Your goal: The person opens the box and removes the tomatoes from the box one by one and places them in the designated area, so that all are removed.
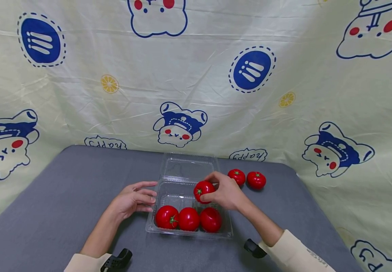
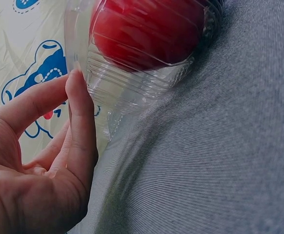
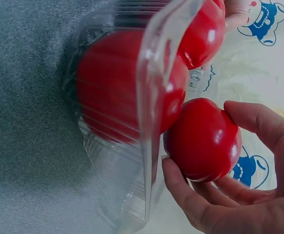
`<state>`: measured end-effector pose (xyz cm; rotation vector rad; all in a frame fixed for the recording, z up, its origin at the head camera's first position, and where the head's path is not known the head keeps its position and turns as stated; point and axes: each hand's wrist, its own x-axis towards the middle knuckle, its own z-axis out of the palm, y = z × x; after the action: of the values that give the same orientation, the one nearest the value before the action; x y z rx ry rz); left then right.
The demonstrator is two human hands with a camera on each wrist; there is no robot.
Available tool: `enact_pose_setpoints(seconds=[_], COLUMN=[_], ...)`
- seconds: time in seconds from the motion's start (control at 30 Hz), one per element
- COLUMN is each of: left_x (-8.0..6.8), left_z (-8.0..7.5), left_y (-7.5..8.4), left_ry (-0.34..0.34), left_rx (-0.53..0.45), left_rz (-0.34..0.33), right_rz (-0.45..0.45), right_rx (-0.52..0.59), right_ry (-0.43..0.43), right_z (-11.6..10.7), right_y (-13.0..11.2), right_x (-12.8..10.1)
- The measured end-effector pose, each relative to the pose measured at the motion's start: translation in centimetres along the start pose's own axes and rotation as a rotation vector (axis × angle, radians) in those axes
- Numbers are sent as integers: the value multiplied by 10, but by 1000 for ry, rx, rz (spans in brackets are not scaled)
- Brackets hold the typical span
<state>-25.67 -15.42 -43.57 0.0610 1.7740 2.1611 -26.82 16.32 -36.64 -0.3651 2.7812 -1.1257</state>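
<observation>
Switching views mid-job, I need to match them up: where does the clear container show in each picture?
Head: the clear container is at lower middle, lid open on the far side.
Left wrist: top centre, its ribbed wall in front of a tomato.
Right wrist: left of centre, its rim running top to bottom.
Shared landmark: the grey tabletop, right in the left wrist view, left in the right.

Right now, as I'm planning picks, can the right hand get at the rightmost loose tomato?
Probably not: that tomato looks near, but the right hand holds another tomato over the open container.
</observation>
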Motion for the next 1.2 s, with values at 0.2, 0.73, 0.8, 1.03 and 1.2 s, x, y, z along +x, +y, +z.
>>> enact_pose_setpoints(seconds=[0.2,0.73,0.8,1.03,1.2], left_x=[1,1,1,-1,-1], left_z=[-1,-1,0,-1,-1], left_y=[-2,-2,-2,0,0], left_ry=[0,3,8,-9,-18], left_rx=[-2,-13,-14,-22,-28], left_rz=[1,-6,-8,-2,2], right_rz=[-8,-61,-51,-6,14], right_rx=[29,17,21,38,39], right_ry=[-23,-51,-49,-37,-30], right_z=[-6,-14,-14,-15,-17], right_y=[0,2,2,2,2], right_x=[1,-1,-1,-2,-3])
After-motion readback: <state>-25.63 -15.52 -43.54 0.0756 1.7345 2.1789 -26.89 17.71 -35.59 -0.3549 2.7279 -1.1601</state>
